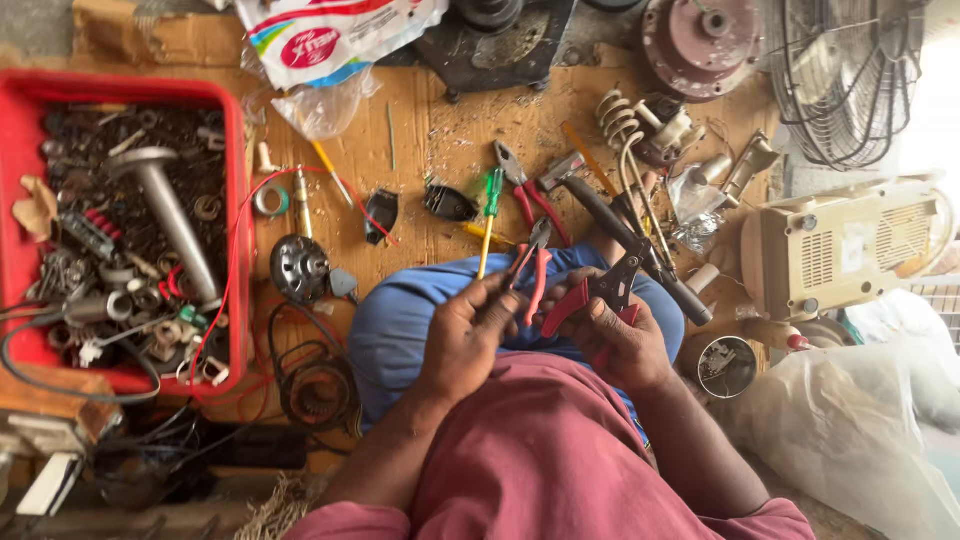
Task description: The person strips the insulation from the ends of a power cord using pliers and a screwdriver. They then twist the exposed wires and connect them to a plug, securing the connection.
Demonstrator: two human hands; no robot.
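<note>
My left hand [470,325] pinches a thin wire end near red-handled pliers [535,262] that rest on my blue-clad knee. Gripped in my right hand [620,335] is a red-handled cutter [590,295], its black jaws pointing up toward the left hand. Both hands meet over my lap, almost touching. A second pair of red pliers [525,185] lies on the cardboard just beyond, beside a green-handled screwdriver [489,215].
A red tray [235,150] full of metal scraps and a grey bolt stands at the left. A small motor [300,268], wire coils, a cream appliance casing [850,245], a fan guard [850,70] and plastic bags surround the cardboard work surface [430,140].
</note>
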